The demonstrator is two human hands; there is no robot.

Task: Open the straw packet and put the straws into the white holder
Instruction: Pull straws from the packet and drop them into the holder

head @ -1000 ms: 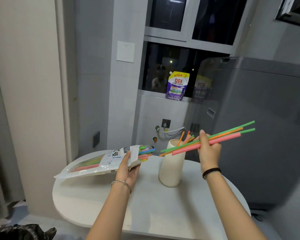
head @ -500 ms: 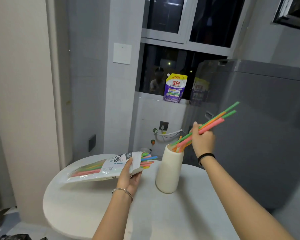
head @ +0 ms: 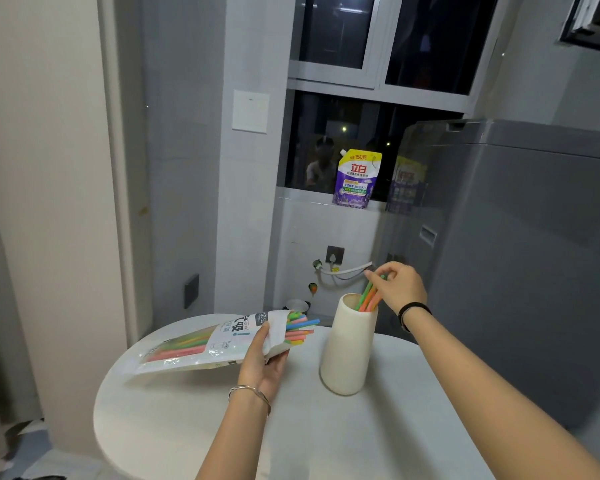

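A second ago my right hand (head: 400,289) held the bunch nearly level above the rim. Now those straws (head: 368,299) stand deep in the white holder (head: 347,348) at centre frame, and I pinch their tops. One batch is in. My left hand (head: 264,362) grips the straw packet (head: 201,344) by its open mouth, lower left, with more poking out. How many remain I cannot tell, and the holder's inside is hidden.

Your head camera (the only view) looks forward and down on the white holder (head: 349,344) from nearby, window (head: 333,29) behind it.
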